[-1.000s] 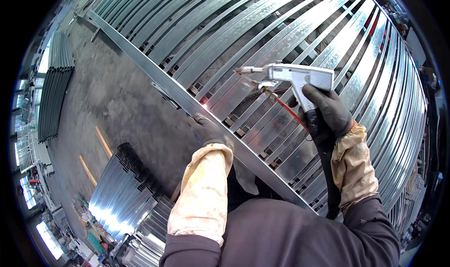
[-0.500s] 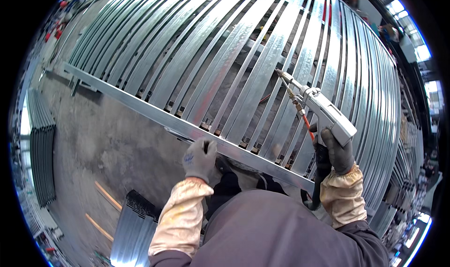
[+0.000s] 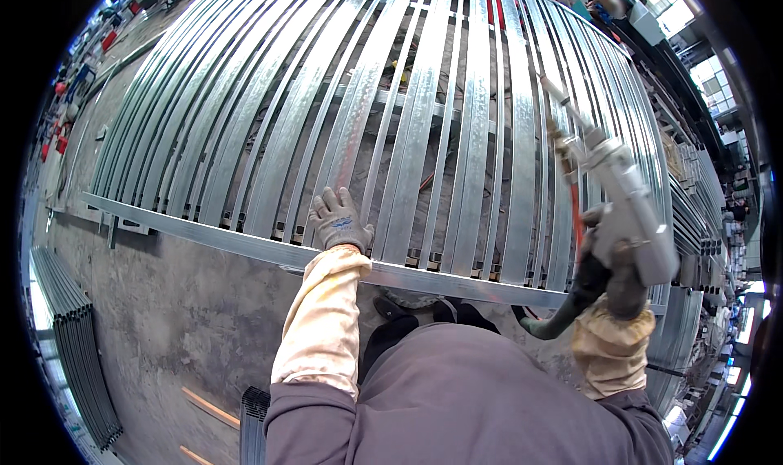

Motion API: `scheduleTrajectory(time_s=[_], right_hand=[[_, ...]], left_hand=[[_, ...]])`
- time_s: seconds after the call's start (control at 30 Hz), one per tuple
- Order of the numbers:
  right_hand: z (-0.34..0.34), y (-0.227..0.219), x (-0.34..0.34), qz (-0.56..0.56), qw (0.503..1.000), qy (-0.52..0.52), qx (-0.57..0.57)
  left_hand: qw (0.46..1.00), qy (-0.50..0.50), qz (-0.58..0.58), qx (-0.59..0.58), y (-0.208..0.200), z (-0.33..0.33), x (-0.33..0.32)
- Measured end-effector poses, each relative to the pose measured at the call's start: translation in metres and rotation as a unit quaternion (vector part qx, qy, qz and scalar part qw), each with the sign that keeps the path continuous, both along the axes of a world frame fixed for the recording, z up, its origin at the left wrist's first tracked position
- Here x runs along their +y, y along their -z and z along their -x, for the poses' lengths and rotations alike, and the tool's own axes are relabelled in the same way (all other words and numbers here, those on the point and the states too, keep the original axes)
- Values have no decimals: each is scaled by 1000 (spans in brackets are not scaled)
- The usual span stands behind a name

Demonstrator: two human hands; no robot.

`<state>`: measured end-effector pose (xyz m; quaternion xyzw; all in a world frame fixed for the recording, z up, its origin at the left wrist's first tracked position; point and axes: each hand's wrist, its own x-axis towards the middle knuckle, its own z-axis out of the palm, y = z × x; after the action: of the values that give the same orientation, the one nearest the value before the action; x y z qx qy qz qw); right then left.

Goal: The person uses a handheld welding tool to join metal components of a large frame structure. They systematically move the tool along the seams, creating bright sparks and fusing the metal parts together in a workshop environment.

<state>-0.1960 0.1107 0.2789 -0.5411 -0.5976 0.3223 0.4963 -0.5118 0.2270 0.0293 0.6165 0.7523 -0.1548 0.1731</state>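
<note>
Gloved in grey, my left hand (image 3: 336,219) lies with fingers spread on the metal bars (image 3: 405,171) of a large frame, just beyond its near edge rail (image 3: 461,285). My right hand (image 3: 626,284), in a matching glove, is wrapped round the grip of a pistol-shaped welding gun (image 3: 626,189). The gun has a pale body and a slim metal nozzle pointing up and away over the bars. Motion blurs both gun and hand. A thick dark hose (image 3: 563,318) and a thin orange line (image 3: 576,208) run from it.
Stacked metal profiles (image 3: 77,367) lie on the floor at the left, with another stack (image 3: 254,416) at the lower left beside wooden strips (image 3: 210,406). More metal stock (image 3: 693,196) stands at the right. A person (image 3: 610,8) shows at the far upper right.
My left hand has gone from closed near the rail to spread flat on the bars. My right hand has swung the welding gun to the right. The whole view has shifted.
</note>
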Motion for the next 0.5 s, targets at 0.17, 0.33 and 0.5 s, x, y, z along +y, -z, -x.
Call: scheduleTrajectory(time_s=[0.17, 0.33, 0.5], right_hand=[[-42, -56, 15, -130, 990, -4, 54], [-63, -102, 34, -86, 992, -39, 82], [-113, -114, 81, -15, 990, -121, 74]], left_hand=[[1000, -8, -12, 28, 4, -1, 0], [999, -16, -17, 24, 12, 1, 0], [999, -10, -37, 34, 12, 4, 5]])
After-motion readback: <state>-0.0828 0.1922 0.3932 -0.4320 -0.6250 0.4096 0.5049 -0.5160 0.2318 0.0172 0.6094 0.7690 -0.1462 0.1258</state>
